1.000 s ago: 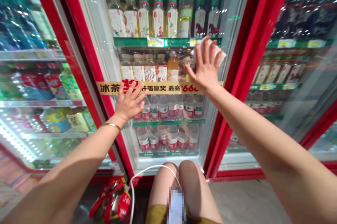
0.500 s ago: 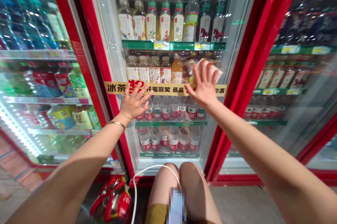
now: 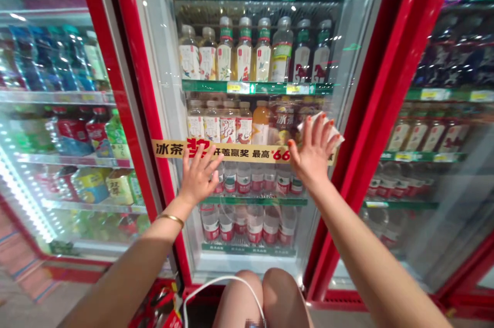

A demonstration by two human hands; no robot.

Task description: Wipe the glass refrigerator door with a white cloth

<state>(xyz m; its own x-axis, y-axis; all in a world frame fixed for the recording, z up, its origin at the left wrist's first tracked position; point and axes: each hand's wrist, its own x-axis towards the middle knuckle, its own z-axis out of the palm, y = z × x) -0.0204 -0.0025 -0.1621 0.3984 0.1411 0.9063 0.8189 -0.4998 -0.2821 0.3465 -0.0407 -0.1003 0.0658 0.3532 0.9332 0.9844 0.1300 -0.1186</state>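
White tissue (image 3: 327, 130) is staying pinched in the right hand (image 3: 314, 156) at center right of the frame, against the cooler's glass door (image 3: 349, 48), while the left hand (image 3: 198, 179) is pressing open, fingers spread wide, by the yellow banner (image 3: 250, 152).

**Head camera, close on cooler**

Worn on the person's head, facing forward and down at a red-framed glass-door drinks cooler (image 3: 143, 112), near enough that the doors fill the frame, with the person's knees (image 3: 241, 299) along the bottom edge.
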